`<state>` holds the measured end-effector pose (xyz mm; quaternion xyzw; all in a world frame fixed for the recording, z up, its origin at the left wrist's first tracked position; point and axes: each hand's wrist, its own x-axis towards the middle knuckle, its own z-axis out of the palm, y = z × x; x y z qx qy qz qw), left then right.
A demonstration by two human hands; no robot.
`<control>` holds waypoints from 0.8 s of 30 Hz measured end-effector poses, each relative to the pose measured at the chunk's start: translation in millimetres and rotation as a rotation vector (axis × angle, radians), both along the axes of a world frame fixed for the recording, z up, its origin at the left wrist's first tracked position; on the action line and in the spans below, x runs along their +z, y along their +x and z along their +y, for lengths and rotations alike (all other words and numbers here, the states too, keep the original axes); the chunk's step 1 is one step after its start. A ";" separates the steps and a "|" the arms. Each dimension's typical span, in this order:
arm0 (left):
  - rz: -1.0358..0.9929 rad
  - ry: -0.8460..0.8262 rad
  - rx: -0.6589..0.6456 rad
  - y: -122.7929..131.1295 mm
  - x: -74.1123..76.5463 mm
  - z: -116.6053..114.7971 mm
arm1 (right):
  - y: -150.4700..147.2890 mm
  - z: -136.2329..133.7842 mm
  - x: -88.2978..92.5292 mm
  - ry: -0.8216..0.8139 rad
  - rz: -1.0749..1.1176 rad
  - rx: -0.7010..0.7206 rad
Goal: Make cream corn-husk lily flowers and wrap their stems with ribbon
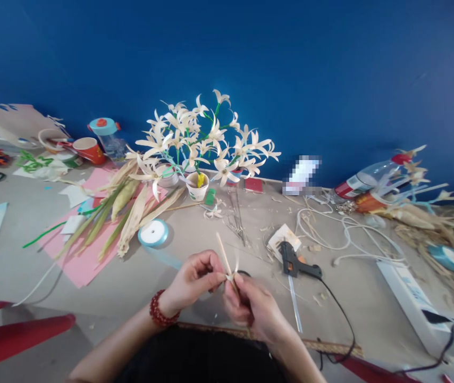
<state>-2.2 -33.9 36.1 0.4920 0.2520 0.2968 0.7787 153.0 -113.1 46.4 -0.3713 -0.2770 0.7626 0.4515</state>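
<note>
Over the table's front edge, my right hand (253,304) grips the lower end of a small pale husk flower (224,253) with narrow strips standing up from it. My left hand (195,281), with a red beaded bracelet on the wrist, is closed in a pinch at the base of those strips. The fingers hide most of the flower's lower part. Left of my hands lies a roll of light blue ribbon (153,232), its loose end trailing toward my left hand. A black glue gun (294,260) with a clear glue stick rests to the right.
A paper cup (197,187) holds many husk flowers (211,135) on green stems against the blue wall. Corn husks (133,226) lie on pink paper (79,266) at left. A white cord (346,229), plastic bottle (360,181) and power strip (408,303) are at right.
</note>
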 end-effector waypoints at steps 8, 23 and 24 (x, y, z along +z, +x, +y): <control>0.078 0.237 0.044 -3.9 -5.6 0.3 | -6.0 -2.9 8.1 0.292 -0.704 -0.185; 0.026 0.122 -0.023 -5.2 -4.5 -2.7 | -0.5 0.1 -0.9 0.099 -0.219 -0.032; 0.030 0.179 -0.013 -5.8 -4.3 -1.6 | -0.9 -0.2 0.7 0.171 -0.389 -0.090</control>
